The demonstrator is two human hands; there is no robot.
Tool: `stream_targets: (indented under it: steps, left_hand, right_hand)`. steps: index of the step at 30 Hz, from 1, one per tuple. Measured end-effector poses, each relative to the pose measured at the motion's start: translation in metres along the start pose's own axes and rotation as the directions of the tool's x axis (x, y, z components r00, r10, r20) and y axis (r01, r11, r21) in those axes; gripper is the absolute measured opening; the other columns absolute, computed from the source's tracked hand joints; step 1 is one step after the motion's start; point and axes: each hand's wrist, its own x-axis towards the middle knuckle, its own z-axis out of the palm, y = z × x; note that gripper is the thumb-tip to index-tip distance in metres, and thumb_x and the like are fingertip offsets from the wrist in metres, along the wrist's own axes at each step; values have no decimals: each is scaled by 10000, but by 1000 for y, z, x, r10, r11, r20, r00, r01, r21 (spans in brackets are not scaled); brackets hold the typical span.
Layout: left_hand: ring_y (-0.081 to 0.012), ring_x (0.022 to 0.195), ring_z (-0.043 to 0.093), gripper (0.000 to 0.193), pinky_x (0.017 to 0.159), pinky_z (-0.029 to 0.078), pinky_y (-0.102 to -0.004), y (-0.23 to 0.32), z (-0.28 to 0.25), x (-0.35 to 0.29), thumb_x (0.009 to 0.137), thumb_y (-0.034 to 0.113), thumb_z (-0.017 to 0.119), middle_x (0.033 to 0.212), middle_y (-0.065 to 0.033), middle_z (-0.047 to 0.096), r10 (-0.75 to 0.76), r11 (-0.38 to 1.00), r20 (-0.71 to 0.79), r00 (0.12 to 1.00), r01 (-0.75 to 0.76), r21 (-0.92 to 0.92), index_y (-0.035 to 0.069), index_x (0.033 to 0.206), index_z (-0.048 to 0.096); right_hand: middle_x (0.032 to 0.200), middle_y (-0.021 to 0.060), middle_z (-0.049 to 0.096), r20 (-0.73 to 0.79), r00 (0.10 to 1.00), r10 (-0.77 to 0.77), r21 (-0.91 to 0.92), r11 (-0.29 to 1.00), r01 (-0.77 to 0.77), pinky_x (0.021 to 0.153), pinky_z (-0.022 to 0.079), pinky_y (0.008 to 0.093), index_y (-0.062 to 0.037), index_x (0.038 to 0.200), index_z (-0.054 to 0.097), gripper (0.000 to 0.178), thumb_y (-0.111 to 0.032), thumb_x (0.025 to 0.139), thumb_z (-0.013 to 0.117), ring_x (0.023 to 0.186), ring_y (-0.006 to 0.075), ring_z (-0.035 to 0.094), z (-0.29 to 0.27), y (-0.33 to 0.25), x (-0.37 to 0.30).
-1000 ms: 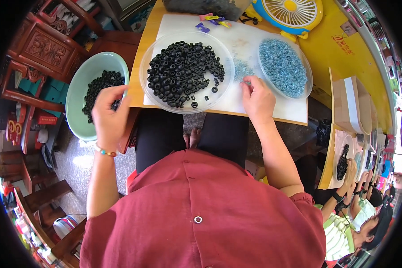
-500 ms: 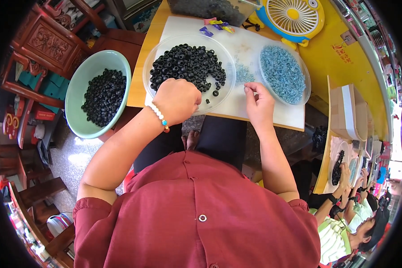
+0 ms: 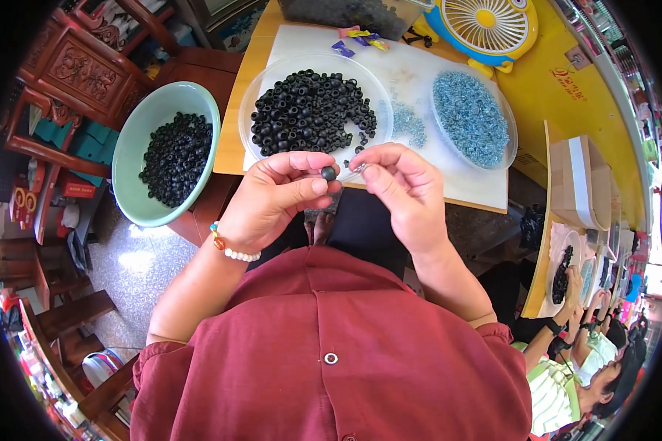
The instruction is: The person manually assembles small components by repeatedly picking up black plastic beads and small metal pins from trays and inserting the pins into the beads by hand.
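Observation:
My left hand (image 3: 265,198) pinches a round black bead (image 3: 328,173) between thumb and fingers, above the table's near edge. Close to it on the right, my right hand (image 3: 412,195) grips a small clear, shiny piece (image 3: 360,168) in its fingertips; its exact kind is too small to make out. The two hands nearly meet. Just beyond them is a round clear tray with loose black beads (image 3: 301,110). Another clear tray, full of pale blue, glassy pieces (image 3: 471,117), lies to the right. More of these pieces (image 3: 408,125) are scattered between the trays.
A pale green basin (image 3: 125,140) of black beads stands left of the table. Candy-like wrapped pieces (image 3: 360,42), a clear bin (image 3: 346,16) and a blue-yellow fan (image 3: 485,29) are at the back. At right, a cardboard box (image 3: 577,180) and other people working (image 3: 566,367).
My left hand has turned over and come up from the bead tray with a black bead. My right hand has moved left toward it, fingertips now holding the small clear piece.

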Motion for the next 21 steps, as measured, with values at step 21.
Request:
stream_targets:
  steps: [21]
  left_hand:
    - [-191, 765, 664, 178, 723, 576, -280, -18, -5, -13, 864, 38, 613, 894, -98, 658, -26, 926, 85, 996, 55, -372, 39, 1042, 621]
  right_hand:
    - [941, 84, 587, 129, 972, -194, -349, 909, 228, 736, 446, 214, 21, 951, 653, 132, 35, 822, 628, 825, 115, 555, 25, 0, -5]
